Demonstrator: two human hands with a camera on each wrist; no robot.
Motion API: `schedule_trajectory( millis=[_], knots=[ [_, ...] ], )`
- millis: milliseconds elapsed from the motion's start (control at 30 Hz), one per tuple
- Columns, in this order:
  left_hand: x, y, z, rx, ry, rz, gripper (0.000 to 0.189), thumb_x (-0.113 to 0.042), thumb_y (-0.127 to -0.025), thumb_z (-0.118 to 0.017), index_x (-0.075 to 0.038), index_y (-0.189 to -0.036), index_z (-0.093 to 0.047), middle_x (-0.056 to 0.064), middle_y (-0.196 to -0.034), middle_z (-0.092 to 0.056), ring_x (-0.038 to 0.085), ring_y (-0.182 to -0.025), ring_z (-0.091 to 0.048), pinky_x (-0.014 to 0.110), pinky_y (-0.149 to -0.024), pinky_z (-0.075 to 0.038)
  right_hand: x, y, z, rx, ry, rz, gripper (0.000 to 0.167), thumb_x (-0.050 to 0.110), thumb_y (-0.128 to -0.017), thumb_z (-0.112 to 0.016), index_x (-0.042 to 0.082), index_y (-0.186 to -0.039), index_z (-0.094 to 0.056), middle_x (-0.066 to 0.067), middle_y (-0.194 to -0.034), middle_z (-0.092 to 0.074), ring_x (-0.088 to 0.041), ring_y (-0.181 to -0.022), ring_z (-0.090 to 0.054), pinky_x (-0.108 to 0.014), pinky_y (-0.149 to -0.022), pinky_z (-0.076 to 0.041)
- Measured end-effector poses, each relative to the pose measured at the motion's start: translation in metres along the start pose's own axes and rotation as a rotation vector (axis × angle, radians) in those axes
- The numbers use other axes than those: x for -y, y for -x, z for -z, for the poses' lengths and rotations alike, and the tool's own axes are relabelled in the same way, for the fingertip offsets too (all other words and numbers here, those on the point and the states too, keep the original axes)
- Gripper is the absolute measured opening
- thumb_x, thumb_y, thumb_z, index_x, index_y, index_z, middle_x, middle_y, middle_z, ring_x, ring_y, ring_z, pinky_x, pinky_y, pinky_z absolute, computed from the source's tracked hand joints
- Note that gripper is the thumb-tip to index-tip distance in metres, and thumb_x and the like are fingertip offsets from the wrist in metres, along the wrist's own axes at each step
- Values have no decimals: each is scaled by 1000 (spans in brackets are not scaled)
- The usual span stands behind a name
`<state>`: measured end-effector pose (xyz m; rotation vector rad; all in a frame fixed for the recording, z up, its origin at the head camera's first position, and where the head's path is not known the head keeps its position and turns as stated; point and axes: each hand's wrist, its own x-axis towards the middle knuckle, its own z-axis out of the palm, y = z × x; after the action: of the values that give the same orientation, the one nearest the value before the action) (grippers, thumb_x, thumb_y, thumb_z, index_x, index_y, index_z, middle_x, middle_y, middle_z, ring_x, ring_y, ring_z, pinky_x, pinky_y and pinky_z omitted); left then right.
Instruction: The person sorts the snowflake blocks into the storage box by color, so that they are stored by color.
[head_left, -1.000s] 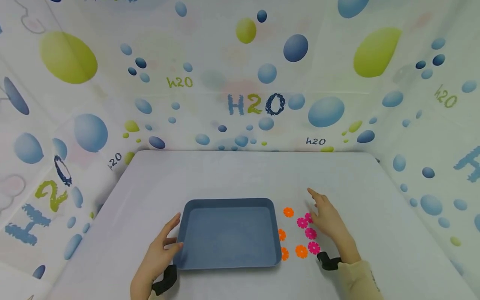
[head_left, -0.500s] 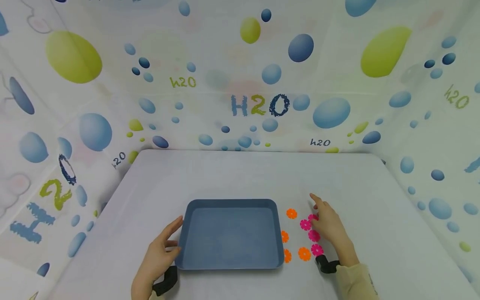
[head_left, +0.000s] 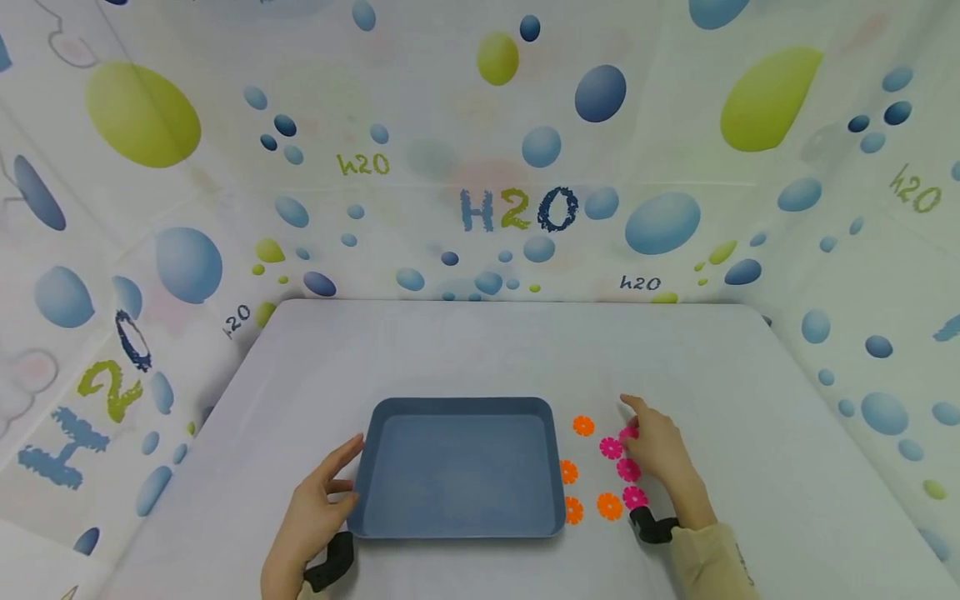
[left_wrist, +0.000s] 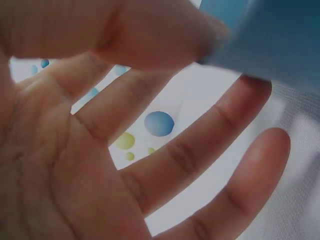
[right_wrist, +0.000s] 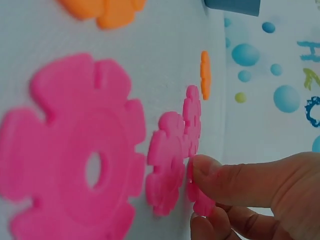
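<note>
My right hand [head_left: 663, 454] is at the far end of a row of pink pieces, right of the tray. In the right wrist view its thumb and fingers pinch the edge of a pink slotted building disc [right_wrist: 204, 206]. Other pink discs [right_wrist: 166, 165] lie close by, one of them large in the foreground with a round centre hole. At the left side of the blue-grey tray [head_left: 457, 406], my left hand [head_left: 315, 512] has its fingers loosely extended. Its thumb [left_wrist: 165, 35] and a fingertip touch the tray's edge.
Several orange slotted discs [head_left: 609, 506] lie between the tray and the pink ones, two against the tray's right side. A white cloth covers the table [head_left: 510, 342]. Behind it hangs a patterned curtain [head_left: 420, 200].
The right hand has come down slightly toward the near side, and its fingers have drawn in on the far pink disc. The left hand stays at the tray's edge.
</note>
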<state>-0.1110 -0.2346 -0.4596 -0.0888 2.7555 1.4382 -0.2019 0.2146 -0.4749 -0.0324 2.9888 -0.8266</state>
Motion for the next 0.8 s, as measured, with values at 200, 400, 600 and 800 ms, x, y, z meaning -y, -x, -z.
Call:
schedule_trajectory(
  millis=[200, 400, 600, 800],
  knots=[
    [-2, 1, 2, 11, -8, 27, 74, 10, -81, -57, -18, -148, -41, 14, -150, -45, 33, -103, -63, 21, -67, -51, 2, 3, 10, -19, -19, -16, 46, 2, -81, -65, -1, -126, -58, -13, -87, -67, -20, -68, -54, -30, -60, -45],
    [-1, 1, 2, 14, -11, 29, 73, 10, -82, -59, -17, -148, -41, 14, -149, -45, 30, -100, -64, 21, -68, -51, 5, 5, 21, 2, -60, -6, 42, 4, -83, -65, 0, -124, -60, -6, -82, -66, -17, -70, -55, -29, -61, -42],
    [1, 4, 4, 8, 26, -4, 73, 12, -82, -61, -13, -147, -42, 18, -146, -49, 27, -97, -66, 23, -72, -54, 13, 2, 27, 4, -131, 10, 42, 8, -86, -66, 2, -128, -59, -7, -86, -67, -14, -68, -59, -28, -59, -42],
    [2, 5, 6, 4, 52, -28, 72, 13, -81, -61, -12, -146, -43, 18, -140, -55, 26, -96, -67, 21, -73, -53, 30, -8, 30, -1, -193, 47, 44, 10, -88, -66, 5, -131, -58, -9, -91, -68, -17, -77, -63, -28, -61, -45]
  ],
)
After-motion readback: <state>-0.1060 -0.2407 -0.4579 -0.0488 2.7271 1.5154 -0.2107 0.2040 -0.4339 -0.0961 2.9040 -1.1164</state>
